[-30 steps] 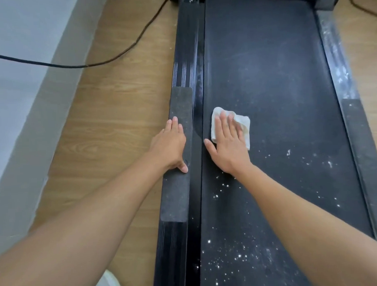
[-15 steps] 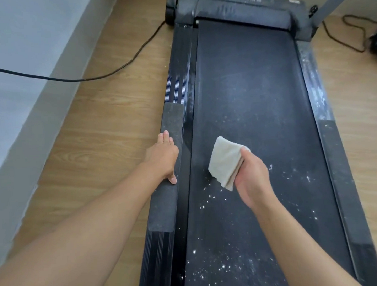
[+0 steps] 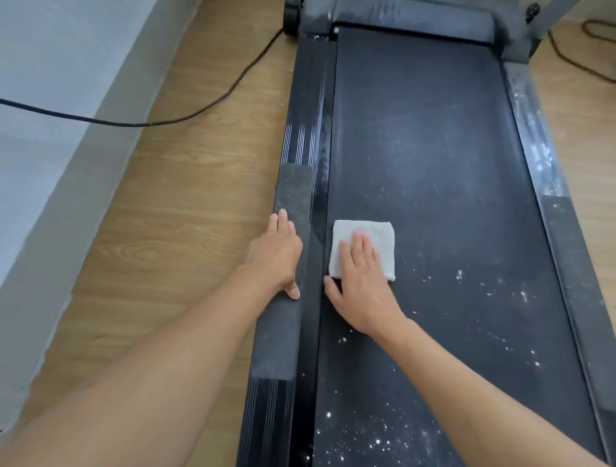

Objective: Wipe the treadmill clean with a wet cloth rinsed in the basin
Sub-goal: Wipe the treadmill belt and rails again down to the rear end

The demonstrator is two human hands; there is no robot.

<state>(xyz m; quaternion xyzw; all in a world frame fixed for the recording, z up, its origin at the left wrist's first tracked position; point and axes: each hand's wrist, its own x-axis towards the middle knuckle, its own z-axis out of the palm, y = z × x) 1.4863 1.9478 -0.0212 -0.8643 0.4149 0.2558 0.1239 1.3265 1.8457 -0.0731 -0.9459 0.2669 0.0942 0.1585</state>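
Pressing on the cloth (image 3: 372,232), is that the right hand (image 3: 364,294)?

Yes. It lies flat, fingers straight and close together over the near half of the folded white cloth, with the thumb spread out onto the belt (image 3: 430,150) beside it. It grips nothing.

And where is the cloth on the treadmill (image 3: 413,13)?

On the black belt, under and just beyond the right fingers, close to the belt's left edge.

The left hand (image 3: 276,259)?

Also flat and holding nothing. It rests palm down on the grey pad (image 3: 294,188) of the side rail, just left of the right hand, fingers straight and pointing ahead, thumb tip on the pad.

Is the belt dirty?

White specks (image 3: 375,442) are scattered on it nearer than the right hand and off to its right. Beyond the cloth the belt looks dull and faintly dusty. The far rail (image 3: 535,142), well to the right of both hands, has white smears.

Anything off the treadmill?

Wooden floor (image 3: 178,210) lies left of the left hand, a black cable (image 3: 118,122) crosses it well ahead of that hand, and there is a pale wall (image 3: 29,104) further left.
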